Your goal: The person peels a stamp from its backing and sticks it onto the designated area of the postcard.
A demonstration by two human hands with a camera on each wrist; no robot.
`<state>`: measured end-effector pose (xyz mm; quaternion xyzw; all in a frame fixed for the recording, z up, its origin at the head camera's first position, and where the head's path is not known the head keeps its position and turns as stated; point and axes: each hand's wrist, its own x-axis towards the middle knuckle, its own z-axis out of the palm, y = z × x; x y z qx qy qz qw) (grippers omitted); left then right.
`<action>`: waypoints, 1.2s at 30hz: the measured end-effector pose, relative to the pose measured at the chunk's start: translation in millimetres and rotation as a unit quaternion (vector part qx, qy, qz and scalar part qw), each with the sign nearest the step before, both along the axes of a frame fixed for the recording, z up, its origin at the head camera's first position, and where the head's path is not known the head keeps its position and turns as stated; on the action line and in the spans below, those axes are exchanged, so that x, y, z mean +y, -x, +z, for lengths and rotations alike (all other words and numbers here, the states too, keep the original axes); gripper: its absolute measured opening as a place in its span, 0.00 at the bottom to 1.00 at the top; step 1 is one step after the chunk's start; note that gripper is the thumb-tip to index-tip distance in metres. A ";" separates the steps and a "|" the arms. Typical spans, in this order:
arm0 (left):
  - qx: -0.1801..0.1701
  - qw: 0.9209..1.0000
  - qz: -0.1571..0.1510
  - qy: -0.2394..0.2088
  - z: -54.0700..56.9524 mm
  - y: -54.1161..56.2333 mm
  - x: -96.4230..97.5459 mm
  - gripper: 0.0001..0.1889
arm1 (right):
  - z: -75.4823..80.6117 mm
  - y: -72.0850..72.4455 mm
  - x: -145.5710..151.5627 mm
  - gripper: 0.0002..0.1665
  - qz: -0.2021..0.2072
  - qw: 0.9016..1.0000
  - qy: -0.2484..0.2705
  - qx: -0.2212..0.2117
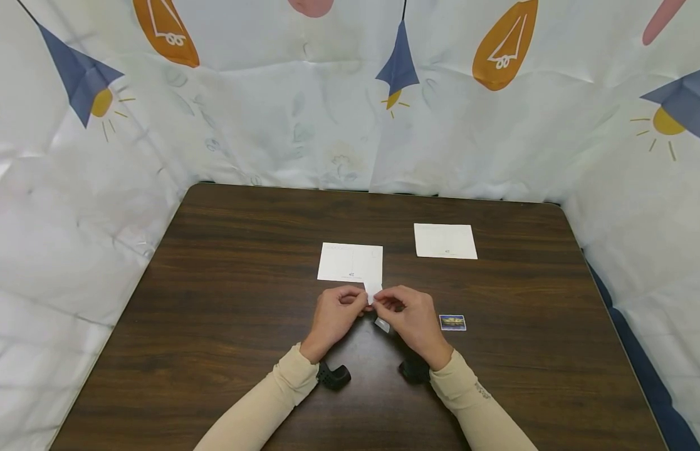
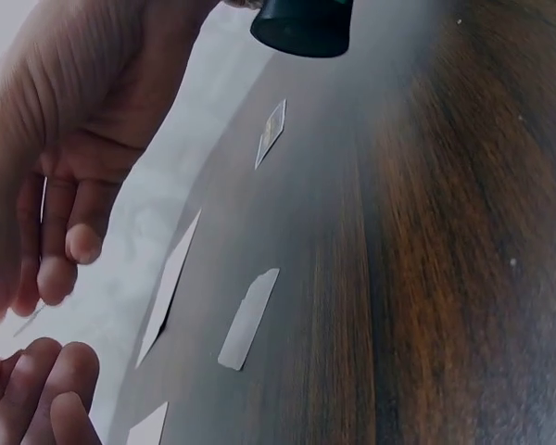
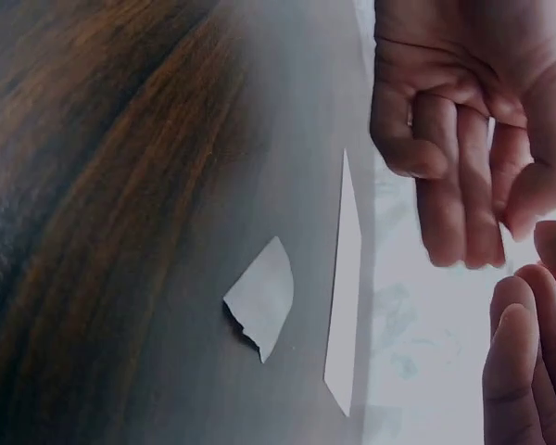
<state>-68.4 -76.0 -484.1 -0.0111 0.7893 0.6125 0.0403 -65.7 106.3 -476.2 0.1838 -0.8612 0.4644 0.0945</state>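
Note:
In the head view, my left hand [image 1: 337,316] and right hand [image 1: 408,316] meet over the table, pinching a small white piece of paper [image 1: 373,289] between their fingertips. From my viewpoint this piece overlaps the lower right corner of a white postcard [image 1: 341,263]. A torn white paper scrap [image 1: 382,325] lies on the tabletop beneath the right hand; its ragged edge shows in the right wrist view [image 3: 262,301]. To the right of that hand lies a small stamp-like picture [image 1: 452,322] with a white border. Both wrist views hide the pinched paper.
A second white postcard [image 1: 445,241] lies farther back on the right. The dark wooden table [image 1: 242,263] ends at a white patterned cloth [image 1: 271,125] on the far side and both flanks. A black wrist device [image 1: 334,376] sits under the left wrist, another [image 1: 414,369] under the right.

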 end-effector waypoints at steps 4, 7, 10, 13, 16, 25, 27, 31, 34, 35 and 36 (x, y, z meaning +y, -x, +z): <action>0.001 1.000 0.004 -0.005 1.1 -1.0 0.9 0.07 | -1.7 0.3 -1.9 0.08 -0.003 1.000 -0.005 0.014; 0.003 1.000 0.008 -0.006 0.4 -1.1 1.6 0.07 | -2.3 0.6 -3.1 0.08 -0.007 1.000 -0.009 0.020; 0.004 1.000 0.011 -0.008 -1.0 -0.8 3.0 0.07 | -2.9 0.9 -3.8 0.08 -0.012 0.999 -0.013 0.029; 0.003 1.000 0.010 -0.015 -2.4 -0.4 4.4 0.09 | -3.4 1.1 -4.4 0.09 -0.019 0.999 -0.019 0.042; 0.003 1.000 0.007 -0.024 -2.4 -0.8 6.0 0.10 | -3.7 1.2 -4.6 0.10 -0.027 0.998 -0.029 0.052; 0.001 0.998 -0.009 -0.055 -3.0 -0.9 7.2 0.10 | -2.6 2.6 -1.8 0.06 -0.048 0.996 -0.035 0.060; 0.000 0.998 -0.008 -0.062 -3.7 -0.7 6.3 0.10 | -1.8 3.3 -0.3 0.05 -0.056 0.996 -0.025 0.059; -0.006 0.998 0.008 -0.061 -4.3 -0.3 4.1 0.08 | 0.9 4.5 2.3 0.04 -0.069 0.997 0.017 0.027; -0.009 0.998 0.021 -0.053 -4.7 0.7 2.8 0.07 | 2.3 4.8 3.5 0.03 -0.077 0.996 0.043 -0.017; -0.010 0.998 0.023 -0.051 -4.7 1.1 2.4 0.07 | 2.5 4.9 3.8 0.03 -0.079 0.995 0.050 -0.033; -0.010 0.998 0.025 -0.049 -4.8 1.5 2.1 0.07 | 2.9 4.9 3.9 0.03 -0.080 0.994 0.054 -0.046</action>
